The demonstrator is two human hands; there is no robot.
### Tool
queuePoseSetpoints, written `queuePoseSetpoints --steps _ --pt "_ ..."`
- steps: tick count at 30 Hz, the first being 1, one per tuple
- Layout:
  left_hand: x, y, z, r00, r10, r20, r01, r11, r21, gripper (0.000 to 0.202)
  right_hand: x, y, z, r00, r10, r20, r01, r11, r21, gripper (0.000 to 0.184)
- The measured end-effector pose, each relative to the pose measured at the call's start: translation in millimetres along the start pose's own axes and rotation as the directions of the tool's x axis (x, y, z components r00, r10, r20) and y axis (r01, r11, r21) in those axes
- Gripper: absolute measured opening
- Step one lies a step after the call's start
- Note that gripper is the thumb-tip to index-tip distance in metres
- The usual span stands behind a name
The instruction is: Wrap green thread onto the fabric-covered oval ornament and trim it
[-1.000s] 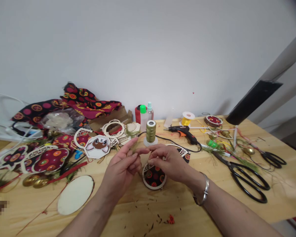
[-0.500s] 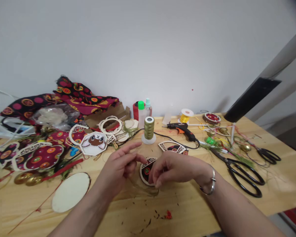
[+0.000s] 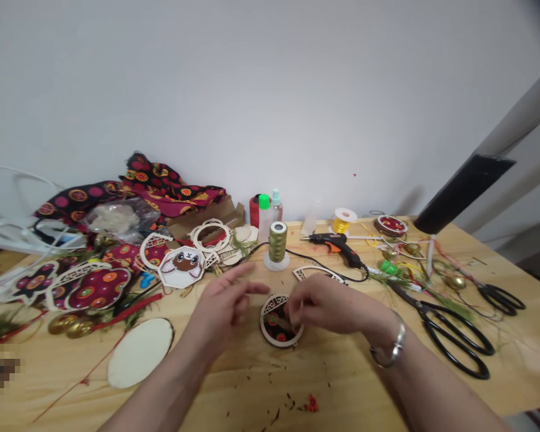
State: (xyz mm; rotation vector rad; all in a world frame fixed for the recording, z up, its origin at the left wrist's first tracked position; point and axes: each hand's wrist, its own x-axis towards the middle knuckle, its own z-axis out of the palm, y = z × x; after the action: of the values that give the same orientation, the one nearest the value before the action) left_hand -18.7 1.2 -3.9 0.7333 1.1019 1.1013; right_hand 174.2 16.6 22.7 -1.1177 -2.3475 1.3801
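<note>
A round wooden ornament [image 3: 275, 329] with dark red patterned cloth in it lies on the wooden table [image 3: 351, 384] between my hands. My right hand [image 3: 330, 307] is over its upper right edge, fingers curled and pinching at the rim; a metal bangle sits on that wrist. My left hand [image 3: 227, 306] hovers just left of the ornament, fingers loosely stretched, index pointing right, slightly blurred, nothing visible in it. An olive thread spool [image 3: 277, 243] stands upright just behind both hands.
A black glue gun [image 3: 337, 245] with its cord, a yellow wire spool [image 3: 342, 219] and small bottles [image 3: 266, 215] sit at the back. Large black scissors [image 3: 454, 336] lie right. A white oval disc [image 3: 139, 351], a sheep plaque [image 3: 182, 267], patterned ornaments [image 3: 94, 288] and fabric [image 3: 135, 186] crowd the left.
My hands have dropped from in front of the spool to the ornament. The right hand's fingers now pinch its rim, and the left hand has drawn a little apart.
</note>
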Motion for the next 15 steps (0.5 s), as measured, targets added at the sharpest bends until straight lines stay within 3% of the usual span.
queuePoseSetpoints --steps 2,4,8,12,15 --pt "0 -2 0.1 0.988 -0.126 0.095 0.12 0.991 0.062 0.043 -3 1 -1 0.974 -0.053 0.221 0.029 0.994 0.108 0.008" --pt "1 -2 -1.7 0.996 -0.077 0.055 0.076 0.997 0.016 0.053 -2 1 1 0.96 -0.077 0.268 0.024 0.98 0.195 0.009" --pt "7 10 -9.9 0.994 0.083 -0.075 -0.09 0.992 -0.093 0.074 6 -2 14 0.994 -0.076 0.083 0.053 0.967 0.248 0.008" --pt "7 21 -13.8 0.969 0.188 -0.159 -0.212 0.966 -0.145 0.074 12 -6 26 0.996 -0.06 -0.069 0.079 0.942 0.326 0.011" --pt "3 17 -10.7 0.987 0.156 -0.022 -0.158 0.982 -0.101 0.049 11 -1 20 0.989 -0.038 -0.145 0.083 0.945 0.317 0.011"
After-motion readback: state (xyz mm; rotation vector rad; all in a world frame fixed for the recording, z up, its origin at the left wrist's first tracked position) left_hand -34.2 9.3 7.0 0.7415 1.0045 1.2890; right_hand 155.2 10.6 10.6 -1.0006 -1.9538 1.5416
